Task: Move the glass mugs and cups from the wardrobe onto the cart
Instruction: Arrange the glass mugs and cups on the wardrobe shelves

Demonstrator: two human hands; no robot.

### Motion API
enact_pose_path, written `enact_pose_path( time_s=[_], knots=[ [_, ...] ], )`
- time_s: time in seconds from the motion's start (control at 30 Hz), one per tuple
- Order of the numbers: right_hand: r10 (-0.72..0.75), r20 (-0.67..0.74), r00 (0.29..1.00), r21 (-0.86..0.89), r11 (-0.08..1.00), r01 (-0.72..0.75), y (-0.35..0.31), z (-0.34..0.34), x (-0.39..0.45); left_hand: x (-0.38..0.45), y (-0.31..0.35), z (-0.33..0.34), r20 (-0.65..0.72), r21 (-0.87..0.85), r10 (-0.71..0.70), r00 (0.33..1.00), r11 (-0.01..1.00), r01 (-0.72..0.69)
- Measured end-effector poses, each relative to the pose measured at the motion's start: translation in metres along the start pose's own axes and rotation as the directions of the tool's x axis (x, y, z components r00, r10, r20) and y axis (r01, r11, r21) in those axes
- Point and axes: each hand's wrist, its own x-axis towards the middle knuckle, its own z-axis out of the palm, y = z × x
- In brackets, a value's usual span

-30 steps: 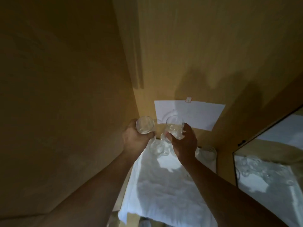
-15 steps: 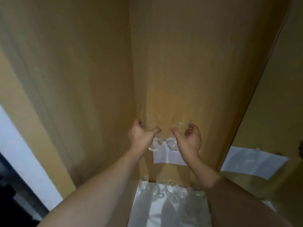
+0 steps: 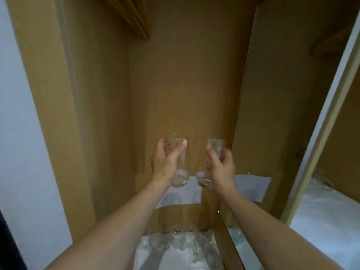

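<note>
My left hand grips a tall clear glass held upright in the air inside the wooden wardrobe. Beside it, my right hand grips a second clear glass, a little apart from the first. Both glasses are raised well above the shelf. Below, several more clear glass mugs and cups stand close together on a white cloth at the back of the shelf. The cart is out of view.
A white paper sheet is stuck to the wardrobe's back wall. A mirrored door stands on the right and reflects the interior. A white wall borders the wardrobe on the left. Wooden slats hang overhead.
Both hands have lifted their glasses up and away from the shelf. The view has tilted upward, so the cloth and remaining glasses now sit at the bottom edge.
</note>
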Motion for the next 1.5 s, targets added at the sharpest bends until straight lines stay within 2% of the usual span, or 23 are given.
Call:
enact_pose_path(
  time_s=[0.17,0.5,0.6,0.73,0.93,1.07,1.33,1.5],
  knots=[
    [-0.014,0.0,1.0,-0.06,0.998,0.014,-0.009,-0.035,-0.028,-0.026,0.002,0.019,-0.006,-0.06,-0.079,0.997,0.995,0.079],
    [-0.121,-0.049,0.991,-0.107,0.988,0.115,-0.028,-0.114,-0.055,-0.075,0.025,0.07,0.138,-0.189,-0.027,0.99,0.981,0.053],
    [-0.14,-0.099,0.985,-0.121,0.984,0.128,-0.032,-0.15,-0.061,-0.1,0.034,0.09,0.133,-0.161,-0.017,0.991,0.986,0.039],
    [-0.081,-0.149,0.985,-0.068,0.995,0.071,-0.035,-0.212,-0.074,-0.143,0.043,0.127,0.123,-0.064,-0.046,0.991,0.996,0.055],
    [-0.063,-0.221,0.973,-0.101,0.994,0.042,-0.039,-0.308,-0.102,-0.215,0.053,0.192,0.203,-0.024,-0.124,0.971,0.991,0.132],
    [-0.06,-0.23,0.971,-0.117,0.993,0.033,-0.05,-0.362,-0.117,-0.253,0.066,0.232,0.25,-0.03,-0.112,0.962,0.992,0.123],
    [-0.088,-0.3,0.95,-0.158,0.987,0.042,-0.06,-0.459,-0.135,-0.322,0.076,0.302,0.319,0.097,-0.089,0.944,0.993,0.061],
    [-0.053,-0.34,0.939,-0.167,0.986,-0.005,-0.051,-0.5,-0.135,-0.345,0.069,0.337,0.334,0.163,-0.119,0.935,0.984,0.067]
  ],
)
